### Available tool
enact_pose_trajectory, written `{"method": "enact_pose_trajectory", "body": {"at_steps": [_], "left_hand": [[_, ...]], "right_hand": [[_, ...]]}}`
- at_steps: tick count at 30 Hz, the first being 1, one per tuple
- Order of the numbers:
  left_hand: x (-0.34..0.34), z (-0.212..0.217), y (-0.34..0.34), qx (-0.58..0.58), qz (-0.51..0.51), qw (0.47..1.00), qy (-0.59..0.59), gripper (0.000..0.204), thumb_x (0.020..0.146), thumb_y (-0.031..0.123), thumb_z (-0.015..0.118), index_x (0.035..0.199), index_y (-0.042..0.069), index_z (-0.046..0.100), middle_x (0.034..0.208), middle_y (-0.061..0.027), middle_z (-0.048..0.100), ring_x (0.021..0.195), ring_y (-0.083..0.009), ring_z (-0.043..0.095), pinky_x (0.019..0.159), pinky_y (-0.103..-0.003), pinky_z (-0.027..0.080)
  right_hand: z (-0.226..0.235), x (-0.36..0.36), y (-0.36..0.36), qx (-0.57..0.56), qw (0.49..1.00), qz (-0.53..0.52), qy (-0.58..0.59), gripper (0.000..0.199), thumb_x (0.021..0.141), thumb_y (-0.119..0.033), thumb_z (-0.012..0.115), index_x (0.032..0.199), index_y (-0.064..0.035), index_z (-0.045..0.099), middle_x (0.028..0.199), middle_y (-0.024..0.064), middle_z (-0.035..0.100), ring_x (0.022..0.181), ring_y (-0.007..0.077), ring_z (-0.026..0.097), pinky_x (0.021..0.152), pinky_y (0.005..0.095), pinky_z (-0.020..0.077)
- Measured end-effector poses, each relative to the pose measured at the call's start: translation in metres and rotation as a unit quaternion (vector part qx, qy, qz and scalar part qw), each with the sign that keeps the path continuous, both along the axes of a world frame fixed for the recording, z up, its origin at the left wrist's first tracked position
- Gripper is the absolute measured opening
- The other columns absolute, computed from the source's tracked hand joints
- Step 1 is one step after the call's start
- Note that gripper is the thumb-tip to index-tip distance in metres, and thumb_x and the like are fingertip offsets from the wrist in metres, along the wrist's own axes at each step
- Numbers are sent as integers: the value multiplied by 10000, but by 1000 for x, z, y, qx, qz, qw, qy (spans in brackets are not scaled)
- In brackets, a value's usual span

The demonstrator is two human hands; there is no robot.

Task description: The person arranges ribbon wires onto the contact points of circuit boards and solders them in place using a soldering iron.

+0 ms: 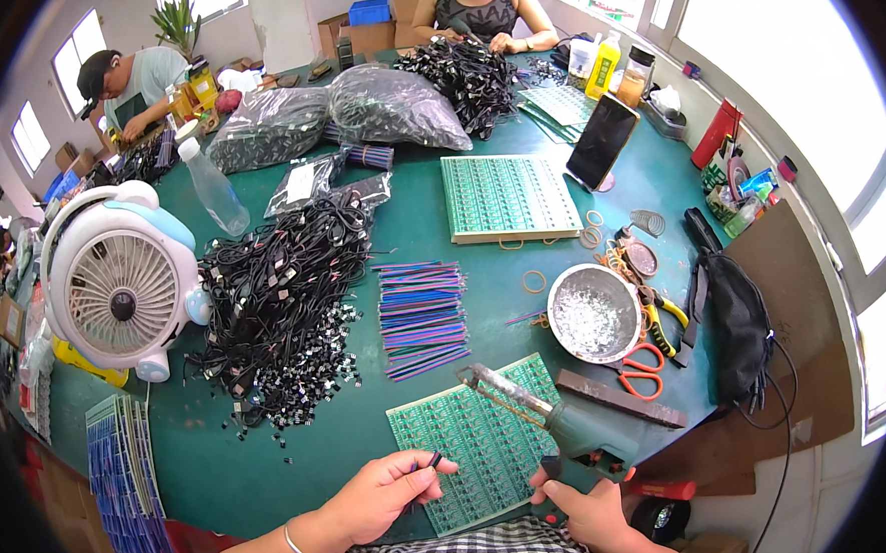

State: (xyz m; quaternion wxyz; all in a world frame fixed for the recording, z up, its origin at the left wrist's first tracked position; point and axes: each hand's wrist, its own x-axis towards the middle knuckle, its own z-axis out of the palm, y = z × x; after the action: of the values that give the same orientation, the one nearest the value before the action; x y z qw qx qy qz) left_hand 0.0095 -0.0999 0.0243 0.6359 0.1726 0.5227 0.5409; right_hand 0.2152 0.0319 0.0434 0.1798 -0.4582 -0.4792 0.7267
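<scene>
Left hand (386, 498) pinched on black piece (435, 459) | right hand (586, 514) clamped on green soldering gun (584, 433)

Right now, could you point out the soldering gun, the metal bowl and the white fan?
Soldering gun (583, 429), head view: on its green body.
Metal bowl (594, 357), head view: on its near wall.
White fan (122, 305), head view: on its dark hub.

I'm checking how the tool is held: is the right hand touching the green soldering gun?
Touching: the head view shows the right hand gripping the green soldering gun by its handle.
</scene>
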Motion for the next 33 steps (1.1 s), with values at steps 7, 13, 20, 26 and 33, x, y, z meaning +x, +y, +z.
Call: {"method": "enact_pose_trajectory", "body": {"at_steps": [7, 13, 20, 26, 33], "left_hand": [[-5, -5, 0, -13, -1, 998, -54, 251, 920, 120, 460, 1158, 43, 439, 847, -49, 576, 648, -51, 490, 584, -191, 416], [-16, -5, -1, -16, 7, 996, -86, 159, 910, 98, 463, 1054, 50, 417, 873, -83, 587, 605, -55, 500, 541, -193, 410], [-15, -10, 1, -19, 41, 995, -84, 144, 906, 97, 468, 1027, 42, 412, 880, -95, 583, 593, -70, 529, 525, -190, 423], [-16, -15, 0, -8, 40, 991, -127, 129, 908, 103, 473, 1007, 51, 409, 878, -91, 586, 608, -69, 534, 541, -202, 436], [-36, 5, -2, 76, 40, 957, 277, 169, 859, 67, 544, 1006, 56, 461, 829, -84, 591, 675, -72, 557, 566, -218, 443]], "right_hand": [[-2, -1, 3, 22, 993, 111, -13, 320, 779, -11, 557, 1088, 36, 487, 904, 126, 617, 739, 181, 613, 665, 306, 504], [1, -3, 6, 17, 992, 127, -22, 363, 777, -5, 557, 1127, 30, 468, 912, 130, 619, 742, 179, 614, 652, 299, 506], [5, -7, 7, 7, 991, 125, -49, 378, 773, -7, 556, 1136, 36, 459, 917, 141, 619, 739, 184, 613, 651, 307, 505], [1, -8, 8, 16, 991, 127, -39, 383, 771, -4, 553, 1138, 42, 455, 908, 148, 620, 734, 184, 610, 651, 312, 504], [9, -8, 11, 3, 994, 103, -34, 412, 748, 10, 556, 1144, 45, 448, 906, 164, 618, 720, 187, 609, 654, 311, 501]]}}
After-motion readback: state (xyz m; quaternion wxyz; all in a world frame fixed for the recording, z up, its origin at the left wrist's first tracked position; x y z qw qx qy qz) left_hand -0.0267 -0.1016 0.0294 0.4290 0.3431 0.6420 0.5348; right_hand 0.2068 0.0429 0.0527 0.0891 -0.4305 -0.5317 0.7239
